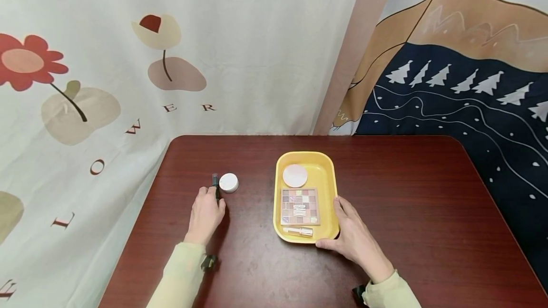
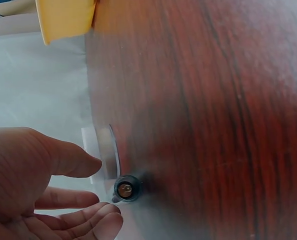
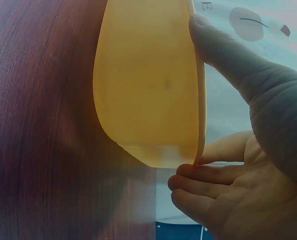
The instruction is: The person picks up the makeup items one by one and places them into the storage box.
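Observation:
My left hand [image 1: 207, 213] reaches over the left of the table, its fingertips right at a slim black cosmetic tube [image 1: 216, 182]. In the left wrist view, thumb and fingers stand apart, and the tube's round end [image 2: 127, 189] shows just beyond them. Beside the tube sits a small round jar with a white lid [image 1: 229, 182]. My right hand [image 1: 353, 234] holds the near right corner of a yellow tray [image 1: 327, 165], thumb at the near rim, fingers along the right side. Inside lie a pale round disc [image 1: 295, 176], an eyeshadow palette [image 1: 300, 206] and a lipstick-like tube [image 1: 298, 231].
The dark red wooden table [image 1: 411, 194] has rounded far corners. A white curtain [image 1: 265, 51] with flower prints hangs behind its far edge and left side. Navy and tan patterned cloth [image 1: 428, 99] hangs at the right.

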A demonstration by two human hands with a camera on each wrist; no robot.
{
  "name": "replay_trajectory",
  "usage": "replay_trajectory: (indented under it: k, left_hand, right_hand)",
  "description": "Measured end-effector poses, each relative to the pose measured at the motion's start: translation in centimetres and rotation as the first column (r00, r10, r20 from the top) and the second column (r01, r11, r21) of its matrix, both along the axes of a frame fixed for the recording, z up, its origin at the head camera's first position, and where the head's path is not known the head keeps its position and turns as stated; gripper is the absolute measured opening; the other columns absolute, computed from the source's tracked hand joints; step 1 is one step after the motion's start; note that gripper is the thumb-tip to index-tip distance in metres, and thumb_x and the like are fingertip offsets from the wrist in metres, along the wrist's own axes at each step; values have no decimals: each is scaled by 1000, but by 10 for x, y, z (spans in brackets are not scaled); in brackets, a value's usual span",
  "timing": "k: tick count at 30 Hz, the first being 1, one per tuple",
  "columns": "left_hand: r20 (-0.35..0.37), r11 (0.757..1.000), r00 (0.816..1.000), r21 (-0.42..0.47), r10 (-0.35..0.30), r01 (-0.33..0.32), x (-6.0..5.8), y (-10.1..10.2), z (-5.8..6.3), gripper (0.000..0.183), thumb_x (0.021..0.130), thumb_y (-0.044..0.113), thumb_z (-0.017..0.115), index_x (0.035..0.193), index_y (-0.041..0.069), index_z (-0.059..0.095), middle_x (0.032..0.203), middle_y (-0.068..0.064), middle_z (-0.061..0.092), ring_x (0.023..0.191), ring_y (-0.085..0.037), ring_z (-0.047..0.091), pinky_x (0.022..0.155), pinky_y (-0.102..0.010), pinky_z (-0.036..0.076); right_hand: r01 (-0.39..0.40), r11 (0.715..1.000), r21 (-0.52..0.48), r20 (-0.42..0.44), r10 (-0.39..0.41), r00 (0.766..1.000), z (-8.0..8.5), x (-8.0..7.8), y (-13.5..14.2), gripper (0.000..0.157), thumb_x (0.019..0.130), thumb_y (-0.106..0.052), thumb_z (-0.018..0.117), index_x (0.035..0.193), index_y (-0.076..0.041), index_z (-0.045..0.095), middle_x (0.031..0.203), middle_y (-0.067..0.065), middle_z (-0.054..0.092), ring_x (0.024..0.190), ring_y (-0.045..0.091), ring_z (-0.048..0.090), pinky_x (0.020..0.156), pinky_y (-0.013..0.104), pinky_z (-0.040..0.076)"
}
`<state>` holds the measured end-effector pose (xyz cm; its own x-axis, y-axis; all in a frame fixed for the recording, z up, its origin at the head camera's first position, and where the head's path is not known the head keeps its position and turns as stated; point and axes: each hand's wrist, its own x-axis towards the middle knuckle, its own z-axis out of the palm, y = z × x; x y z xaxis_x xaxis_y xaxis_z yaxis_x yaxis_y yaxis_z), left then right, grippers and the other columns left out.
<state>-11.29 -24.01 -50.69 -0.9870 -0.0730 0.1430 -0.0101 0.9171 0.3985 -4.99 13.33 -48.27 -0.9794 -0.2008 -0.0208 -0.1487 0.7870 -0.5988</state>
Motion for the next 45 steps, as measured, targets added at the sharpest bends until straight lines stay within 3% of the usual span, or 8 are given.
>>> replay_trajectory:
  k: [18,32,45]
  left_hand:
    - [-6,998,998,-9,67,-67,-7,-4,-7,15,85,4,68,83,-8,59,78,-26,59,71,-55,63,67,-64,53]
    - [41,995,994,-14,103,-103,-11,-5,-8,16,84,5,64,79,-9,58,75,-28,59,73,-57,64,69,-65,53]
    - [6,995,995,-15,103,-103,-9,-5,-3,15,85,4,62,79,-10,58,75,-28,58,73,-57,64,69,-65,53]
  right_hand:
    - [6,1000,-11,41,-6,999,1,-1,-1,116,69,-33,97,155,12,33,159,29,36,143,45,41,110,58,44]
    - [4,1000,-9,31,-3,1000,1,0,0,116,69,-33,97,154,13,34,158,30,36,143,46,41,110,58,44]
    - [6,1000,-10,39,-5,999,1,0,0,116,69,-34,97,155,12,33,159,29,36,143,45,42,109,58,45]
